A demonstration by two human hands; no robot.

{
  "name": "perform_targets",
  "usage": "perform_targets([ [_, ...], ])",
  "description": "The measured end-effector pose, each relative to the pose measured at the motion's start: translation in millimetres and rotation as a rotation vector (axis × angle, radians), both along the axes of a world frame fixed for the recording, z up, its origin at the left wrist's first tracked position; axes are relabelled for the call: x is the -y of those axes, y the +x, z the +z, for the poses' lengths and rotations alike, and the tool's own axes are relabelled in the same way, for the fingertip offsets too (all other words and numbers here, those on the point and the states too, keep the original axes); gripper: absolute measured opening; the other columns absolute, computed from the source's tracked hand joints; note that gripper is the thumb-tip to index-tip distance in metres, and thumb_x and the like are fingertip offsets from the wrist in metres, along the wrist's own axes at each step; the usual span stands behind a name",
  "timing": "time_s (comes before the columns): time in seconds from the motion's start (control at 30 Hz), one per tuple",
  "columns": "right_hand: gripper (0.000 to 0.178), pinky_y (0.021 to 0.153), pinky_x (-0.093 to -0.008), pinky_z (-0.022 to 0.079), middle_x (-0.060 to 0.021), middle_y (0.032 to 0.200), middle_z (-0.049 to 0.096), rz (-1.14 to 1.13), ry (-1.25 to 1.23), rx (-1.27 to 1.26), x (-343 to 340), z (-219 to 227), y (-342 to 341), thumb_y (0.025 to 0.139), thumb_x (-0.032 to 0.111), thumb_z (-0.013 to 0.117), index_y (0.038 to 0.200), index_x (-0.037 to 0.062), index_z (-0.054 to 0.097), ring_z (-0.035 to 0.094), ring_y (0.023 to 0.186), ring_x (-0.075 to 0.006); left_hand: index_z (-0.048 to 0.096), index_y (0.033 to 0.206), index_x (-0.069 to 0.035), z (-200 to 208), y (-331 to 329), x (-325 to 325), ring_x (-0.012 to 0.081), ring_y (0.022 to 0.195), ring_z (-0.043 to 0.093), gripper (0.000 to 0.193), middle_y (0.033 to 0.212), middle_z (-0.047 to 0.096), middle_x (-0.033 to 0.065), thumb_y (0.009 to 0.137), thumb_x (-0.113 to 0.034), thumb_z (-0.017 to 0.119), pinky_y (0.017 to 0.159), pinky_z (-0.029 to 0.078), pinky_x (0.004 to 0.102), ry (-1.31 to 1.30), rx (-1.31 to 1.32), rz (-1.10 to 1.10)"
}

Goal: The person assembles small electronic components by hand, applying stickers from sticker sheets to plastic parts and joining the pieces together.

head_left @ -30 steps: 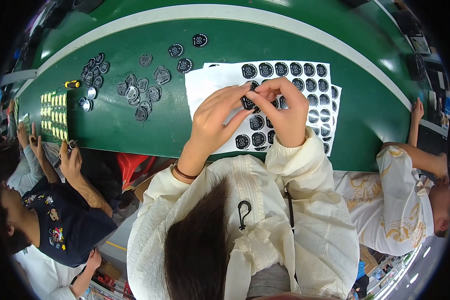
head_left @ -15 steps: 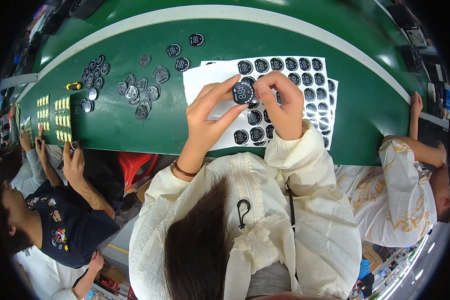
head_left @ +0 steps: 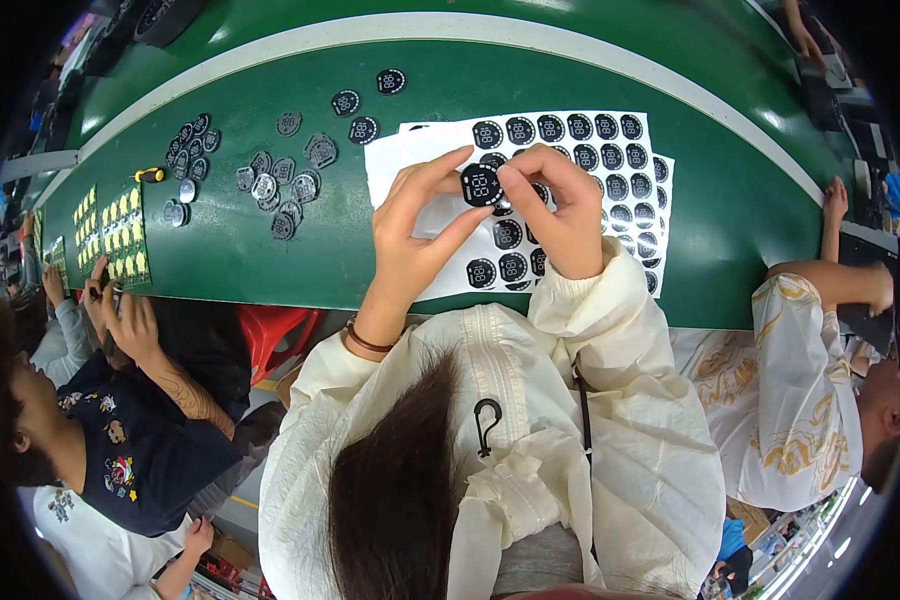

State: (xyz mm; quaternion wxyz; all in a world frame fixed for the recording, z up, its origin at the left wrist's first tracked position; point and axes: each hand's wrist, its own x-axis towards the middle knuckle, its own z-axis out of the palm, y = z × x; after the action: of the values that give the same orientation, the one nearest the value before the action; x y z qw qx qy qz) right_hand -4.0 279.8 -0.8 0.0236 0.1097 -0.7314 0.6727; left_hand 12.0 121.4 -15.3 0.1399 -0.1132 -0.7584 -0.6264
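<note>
Between my hands, above a white sheet (head_left: pixel 394 166), is a black round display disc (head_left: pixel 480 187) with pale segment digits on its face. My left hand (head_left: pixel 408 218) is closed on it, index finger at the upper edge and thumb at the lower. The right hand (head_left: pixel 568 215) is closed too, its thumb pressing on the disc's right edge; its fingertips behind are partly hidden. Rows of black round stickers (head_left: pixel 507 235) cover the sheet, and a second such sheet shows under its right side.
Left of the sheet lie grey and black round pieces (head_left: pixel 283 170), with three black discs (head_left: pixel 363 130) nearer it. Farther left are a clustered pile of discs (head_left: pixel 192 140), a yellow-black screwdriver (head_left: pixel 150 175) and yellow-green circuit panels (head_left: pixel 125 235). People sit on both sides; a red stool (head_left: pixel 270 335) stands left.
The disc has tilted slightly and shifted a little left, while my right thumb has moved onto its edge. At left, a co-worker's hands and the circuit panels have shifted.
</note>
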Motion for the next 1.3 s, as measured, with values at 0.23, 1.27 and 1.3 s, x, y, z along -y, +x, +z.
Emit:
perform_targets([
  [0.23, 0.005, 0.067, -0.0218, 0.043, -0.0027, 0.079, 0.058, 0.045, 0.037, 0.039, -5, 3, 2, 0.087, 0.004, 0.060, 0.085, -0.0015, 0.059, 0.052, 0.072, -0.0085, 0.063, 0.106, -0.001, -1, 0, 0, 0.0203, 0.088, 0.062, 0.044, 0.092, 0.067, 0.0095, 0.064, -0.001, 0.077, 0.078, 0.048, 0.0302, -0.005, -0.036, -0.010],
  [1.27, 0.006, 0.062, -0.0222, 0.044, -0.0048, 0.077, 0.060, 0.018, 0.237, -0.010, -1, -8, -1, 0.085, 0.004, 0.062, 0.089, -0.0007, 0.063, 0.054, 0.066, -0.0103, 0.062, 0.109, -0.006, -7, -24, 96, 0.0299, 0.114, 0.047, 0.039, 0.121, 0.053, 0.0095, 0.075, -0.022, 0.072, 0.099, 0.032, 0.0410, -0.919, 0.029, 0.432],
  [1.3, 0.006, 0.061, -0.0222, 0.044, -0.0048, 0.076, 0.060, 0.015, 0.240, -0.011, -1, -8, -1, 0.085, 0.004, 0.062, 0.089, -0.0008, 0.063, 0.054, 0.066, -0.0104, 0.062, 0.109, -0.006, -6, -23, 96, 0.0298, 0.114, 0.047, 0.039, 0.120, 0.054, 0.0092, 0.075, -0.021, 0.072, 0.099, 0.032, 0.0410, -0.908, 0.037, 0.432],
])
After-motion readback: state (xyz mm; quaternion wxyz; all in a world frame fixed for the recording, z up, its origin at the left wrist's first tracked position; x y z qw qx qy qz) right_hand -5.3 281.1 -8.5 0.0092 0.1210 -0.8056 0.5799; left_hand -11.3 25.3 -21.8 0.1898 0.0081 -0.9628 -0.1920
